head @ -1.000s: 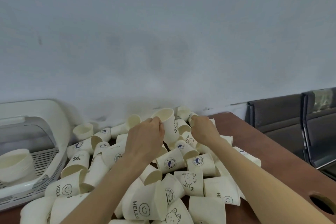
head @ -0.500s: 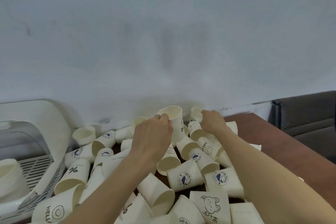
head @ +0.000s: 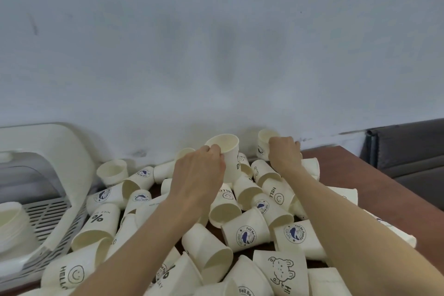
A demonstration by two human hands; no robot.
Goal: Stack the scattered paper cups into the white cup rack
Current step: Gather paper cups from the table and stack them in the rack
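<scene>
Head view: scattered cups crowd both hands.

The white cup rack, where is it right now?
In the head view the rack sits at the far left against the wall, left of the cup pile, with a cup stack inside it.
</scene>
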